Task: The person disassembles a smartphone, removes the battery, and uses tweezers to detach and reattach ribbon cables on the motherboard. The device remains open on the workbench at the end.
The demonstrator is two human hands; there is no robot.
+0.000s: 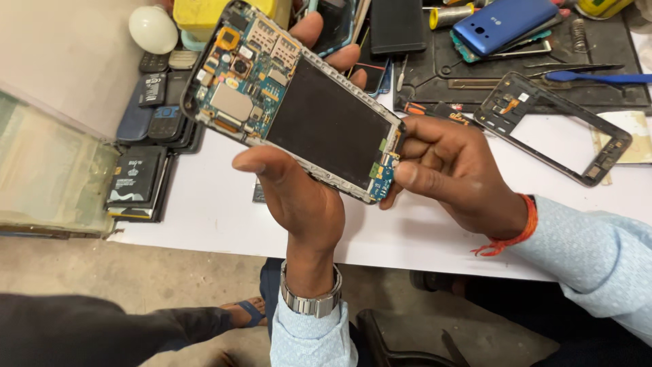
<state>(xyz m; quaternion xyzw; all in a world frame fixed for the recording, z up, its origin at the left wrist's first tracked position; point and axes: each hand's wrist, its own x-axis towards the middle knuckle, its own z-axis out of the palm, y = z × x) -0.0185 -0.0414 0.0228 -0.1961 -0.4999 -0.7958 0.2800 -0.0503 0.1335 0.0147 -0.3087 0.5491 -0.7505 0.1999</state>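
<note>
An opened smartphone [319, 122] with its back cover off shows a blue circuit board at the top, a black battery bay in the middle and a small blue board at the bottom. My left hand [299, 197] holds it from below, thumb on the near edge, fingers behind the far edge. My right hand [448, 170] pinches the lower corner of the phone at the small blue board [382, 178] with thumb and fingertips. A metal watch sits on my left wrist and an orange thread on my right wrist.
On the white table [217, 211] lie an empty phone frame [553, 126], a black repair mat [475, 68] with a blue phone [506, 24], tweezers and a blue pry tool. Batteries and old handsets [153, 119] are stacked at left. A white bulb [153, 29] rests behind them.
</note>
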